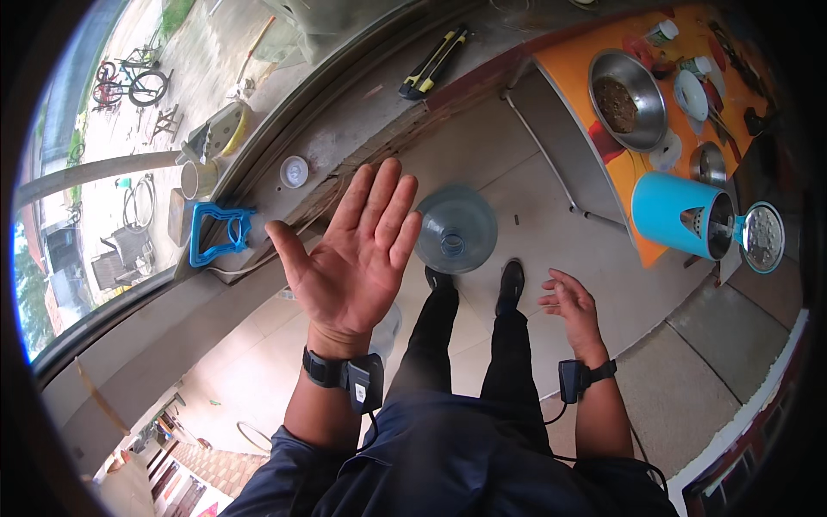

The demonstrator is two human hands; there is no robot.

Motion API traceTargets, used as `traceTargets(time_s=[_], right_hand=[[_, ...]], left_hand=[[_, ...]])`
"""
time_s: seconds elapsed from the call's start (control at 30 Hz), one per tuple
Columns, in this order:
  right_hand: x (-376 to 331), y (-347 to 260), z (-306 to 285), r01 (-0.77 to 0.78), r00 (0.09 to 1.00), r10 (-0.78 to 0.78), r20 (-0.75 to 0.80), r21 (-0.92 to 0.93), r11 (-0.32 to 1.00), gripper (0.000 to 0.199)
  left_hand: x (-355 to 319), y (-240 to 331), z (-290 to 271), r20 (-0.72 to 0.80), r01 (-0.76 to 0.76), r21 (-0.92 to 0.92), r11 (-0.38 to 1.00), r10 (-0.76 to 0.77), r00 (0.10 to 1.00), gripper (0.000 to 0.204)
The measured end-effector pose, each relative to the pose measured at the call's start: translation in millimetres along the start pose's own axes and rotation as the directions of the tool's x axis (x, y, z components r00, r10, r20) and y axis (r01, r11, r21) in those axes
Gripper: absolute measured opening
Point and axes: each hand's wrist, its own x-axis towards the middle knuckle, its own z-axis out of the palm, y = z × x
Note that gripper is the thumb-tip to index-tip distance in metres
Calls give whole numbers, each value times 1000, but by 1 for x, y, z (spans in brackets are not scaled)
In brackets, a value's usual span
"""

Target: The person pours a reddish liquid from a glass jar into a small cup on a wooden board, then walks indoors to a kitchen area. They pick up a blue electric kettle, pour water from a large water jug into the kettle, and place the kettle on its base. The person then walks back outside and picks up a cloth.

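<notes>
My left hand [351,267] is raised palm up, its fingers stretched and thumb spread, with nothing in it. It is above the space between the window sill and the floor. Lower on the right, my right hand [575,310] hangs in the air with loosely bent fingers apart, holding nothing. Beyond my feet a large clear bluish water jug [478,228] stands on the floor, its neck facing up. A second clear container [388,332] is partly hidden behind my left wrist. On the sill near my left thumb lie a blue plastic carrying handle [200,241] and a round white cap [294,171].
Farther along the sill lies a black and yellow utility knife [435,62]. At the right, an orange-topped table [564,65] carries a steel bowl [655,116] with brown contents, a turquoise canister [668,207] with its lid swung out, and several dishes. Its metal leg [551,164] reaches over the floor.
</notes>
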Motion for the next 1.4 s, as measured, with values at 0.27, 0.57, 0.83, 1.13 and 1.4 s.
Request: traceTargets(time_s=[0.27,0.57,0.83,1.13,1.4], right_hand=[[-38,-9,-60,238,953,-234,-192,0,971,45],[-62,-44,-194,383,499,-536,-681,-382,841,64],[-17,-56,-295,242,595,-595,-540,-586,773,69],[52,-107,-361,142,707,-642,-296,-830,539,42],[39,-138,-376,236,729,-674,-119,-881,410,46]], left_hand=[[7,-38,2,-67,115,329,937,-99,993,91],[-28,-68,-71,-464,453,883,124,90,881,64],[-44,-94,-82,-516,519,855,-7,94,851,58],[-58,-114,-94,-569,575,817,-41,104,816,55],[-62,-133,-104,-614,620,783,-46,101,783,52]])
